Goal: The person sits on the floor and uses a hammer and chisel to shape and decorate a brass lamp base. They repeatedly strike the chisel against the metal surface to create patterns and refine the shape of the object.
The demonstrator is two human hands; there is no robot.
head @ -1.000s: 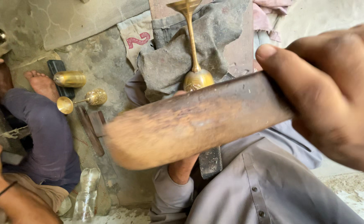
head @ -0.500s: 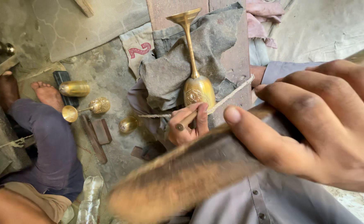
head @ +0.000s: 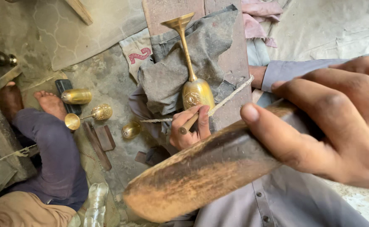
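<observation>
— Brass, is it, that tall engraved goblet (head: 193,80)?

— Brass-coloured, yes. In the head view it lies on a grey rumpled cloth (head: 172,75) over a reddish wooden plank (head: 230,54), bowl toward the person, flared foot toward the top of the picture. Its long axis runs nearly straight up the frame, leaning slightly left at the foot.

— And the hands?

— The left hand (head: 188,126) is clenched around a thin wooden-handled punch (head: 191,121), whose tip meets the goblet's bowl. The right hand (head: 340,126), very near the camera, is wrapped around a broad, dark-stained wooden mallet (head: 209,172). The mallet's long axis slants from upper right down to lower left, its rounded end pointing lower left.

— Anything crossing the goblet?

— A pale twisted cord (head: 230,94) runs behind the bowl, from upper right to lower left.

— What differs from half a second ago?

— The mallet has swung slightly lower and its end sits further right in the frame; the goblet and left hand have kept their places, punch against the bowl as before. A second ago the mallet lay almost level across the bowl, hiding that hand.

— And on the left?

— Another person's bare foot (head: 52,103) and blue-trousered leg (head: 54,159), beside a small brass goblet lying on its side (head: 88,115), a brass cup (head: 76,96) and a round brass bowl (head: 130,130) on the dusty floor.
</observation>
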